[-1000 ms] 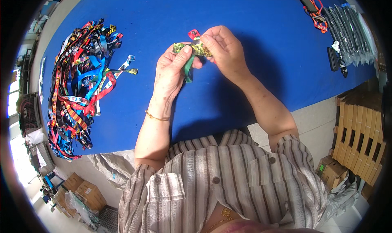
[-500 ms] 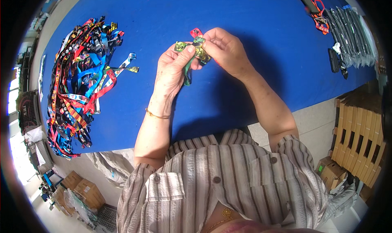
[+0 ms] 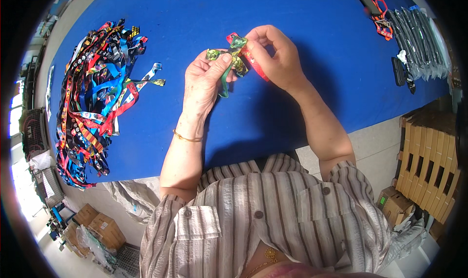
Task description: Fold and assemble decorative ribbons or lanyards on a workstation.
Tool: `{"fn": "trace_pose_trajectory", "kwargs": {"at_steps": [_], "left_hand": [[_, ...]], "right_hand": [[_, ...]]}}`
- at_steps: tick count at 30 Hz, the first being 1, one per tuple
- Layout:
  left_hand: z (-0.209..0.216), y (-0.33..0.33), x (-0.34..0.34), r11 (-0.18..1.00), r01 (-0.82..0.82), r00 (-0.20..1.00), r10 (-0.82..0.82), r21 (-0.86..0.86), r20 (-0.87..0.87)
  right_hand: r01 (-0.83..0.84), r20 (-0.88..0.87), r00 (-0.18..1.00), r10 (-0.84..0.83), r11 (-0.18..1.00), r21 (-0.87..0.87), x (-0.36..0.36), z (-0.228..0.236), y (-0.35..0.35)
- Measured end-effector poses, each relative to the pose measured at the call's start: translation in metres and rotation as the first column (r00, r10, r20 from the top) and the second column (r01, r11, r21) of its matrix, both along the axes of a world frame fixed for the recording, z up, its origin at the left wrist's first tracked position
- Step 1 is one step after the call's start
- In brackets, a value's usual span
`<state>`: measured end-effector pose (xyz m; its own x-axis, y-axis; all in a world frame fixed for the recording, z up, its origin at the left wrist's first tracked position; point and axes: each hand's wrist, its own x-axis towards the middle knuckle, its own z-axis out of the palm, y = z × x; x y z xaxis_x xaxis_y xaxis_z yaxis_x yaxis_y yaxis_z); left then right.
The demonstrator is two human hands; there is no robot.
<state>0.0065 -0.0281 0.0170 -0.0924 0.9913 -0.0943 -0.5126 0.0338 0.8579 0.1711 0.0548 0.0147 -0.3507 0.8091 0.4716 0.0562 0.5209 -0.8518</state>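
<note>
1. Pinching a green strap [image 3: 233, 63] between them, both hands hover over the blue table [image 3: 195, 15], left of a red strap [image 3: 253, 63].
2. Left hand [image 3: 207, 80] clamps its lower end, thumb on top.
3. Right hand [image 3: 273, 54] nips the upper end; long axis runs roughly upright (probably, folds hide it).
4. Strap pile [image 3: 92, 97] lies well left.

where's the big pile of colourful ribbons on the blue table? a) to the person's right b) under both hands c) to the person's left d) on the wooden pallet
c: the pile of ribbons lies on the blue table well to the left of the left hand, apart from both hands.
</note>
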Motion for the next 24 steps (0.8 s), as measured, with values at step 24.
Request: {"fn": "trace_pose_trajectory", "kwargs": {"at_steps": [24], "left_hand": [[-0.001, -0.004, 0.002, 0.997, -0.076, 0.987, 0.080, 0.031, -0.141]], "right_hand": [[-0.350, -0.013, 0.911, 0.412, 0.757, -0.552, 0.001, 0.011, -0.004]]}}
